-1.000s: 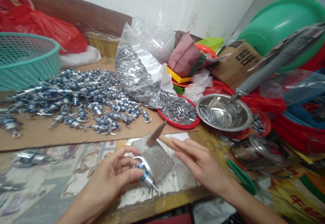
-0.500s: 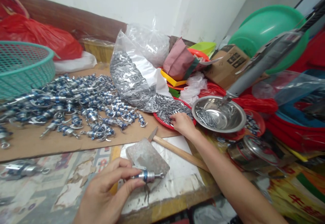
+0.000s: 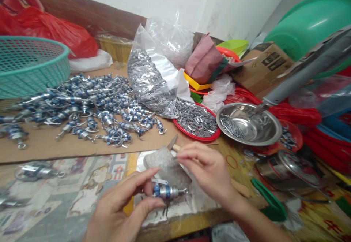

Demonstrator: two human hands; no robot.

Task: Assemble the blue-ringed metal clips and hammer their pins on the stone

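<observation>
My left hand (image 3: 128, 201) grips a blue and silver metal fitting (image 3: 167, 190) between thumb and fingers. The fitting lies sideways, with a small eye at its right end and a flat holed metal strip (image 3: 159, 181) along its upper side. Beneath and behind it is a grey stone block (image 3: 157, 161). Above the block's right side, my right hand (image 3: 207, 167) is closed in a pinch; a small dark metal piece shows at its fingertips, too blurred for its shape. A wooden-handled hammer (image 3: 172, 142) is partly hidden behind this hand.
Many similar fittings (image 3: 85, 106) are heaped on cardboard at the left, near a teal basket (image 3: 33, 68). A red plate (image 3: 211, 138) holds small metal strips, beside a bulging clear bag (image 3: 150, 77). A steel bowl (image 3: 263, 125) with pins and a tin can (image 3: 285, 168) stand right.
My right hand has left the red plate and come back toward me, beside the stone block. My left hand still holds the fitting, its index finger now lifted. The view has shifted slightly.
</observation>
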